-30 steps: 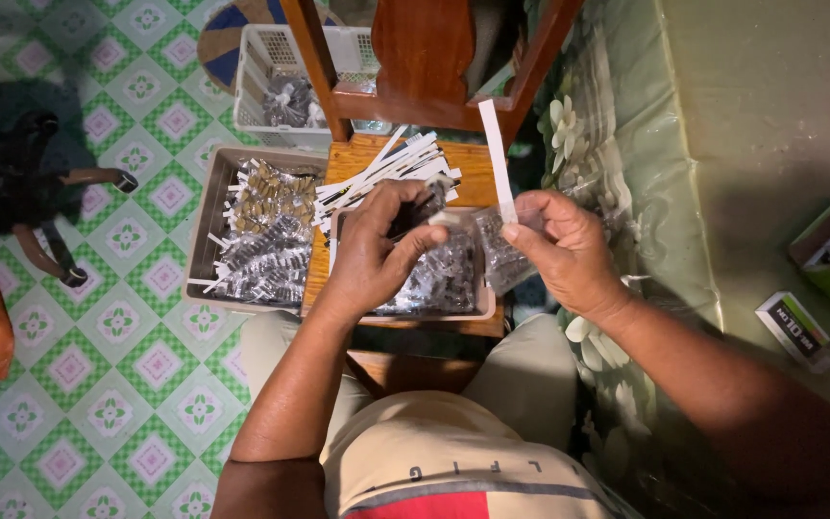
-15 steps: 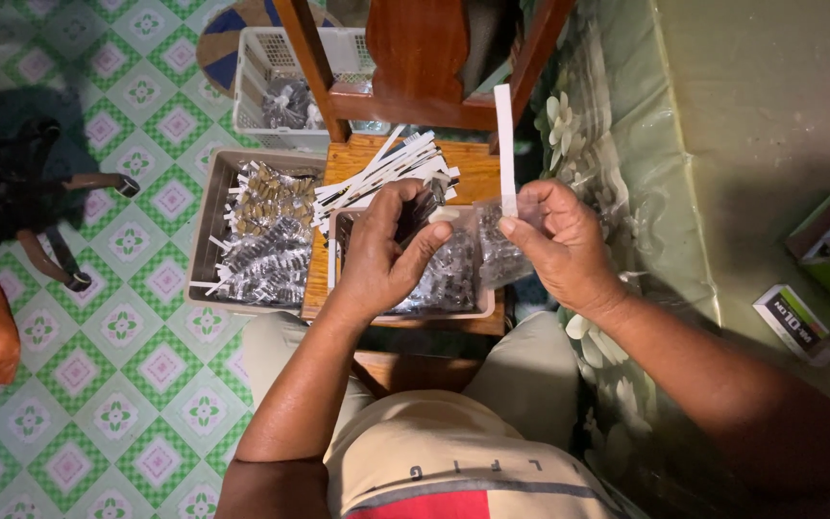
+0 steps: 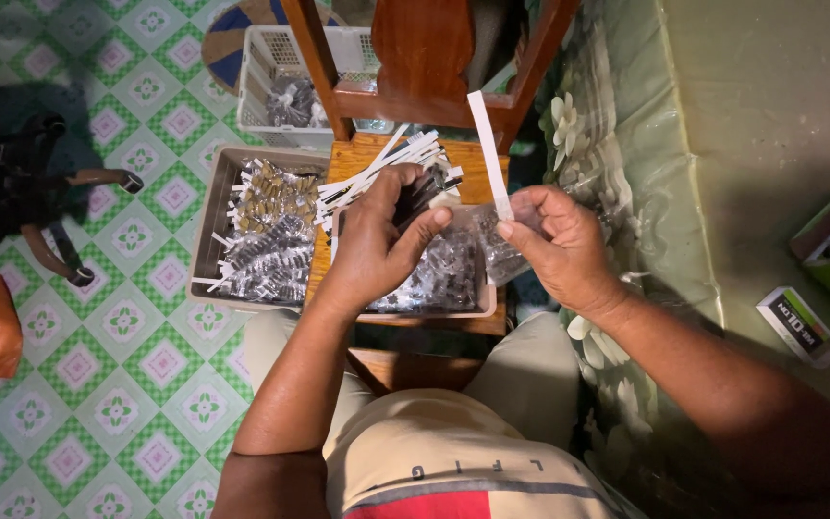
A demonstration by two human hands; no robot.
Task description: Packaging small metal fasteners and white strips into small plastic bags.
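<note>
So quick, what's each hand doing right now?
Left hand: closed around a small dark piece.
Right hand: pinching a white paper strip and a clear plastic bag.

Home room used for piecework. Green-and-pink patterned tile floor (image 3: pixel 136 317) seen left of low wooden stool (image 3: pixel 405 173); floral green bedding (image 3: pixel 617 192) to its right; trays of small packed items (image 3: pixel 261 240) set on and beside stool; wooden chair (image 3: pixel 425 58) behind.
</note>
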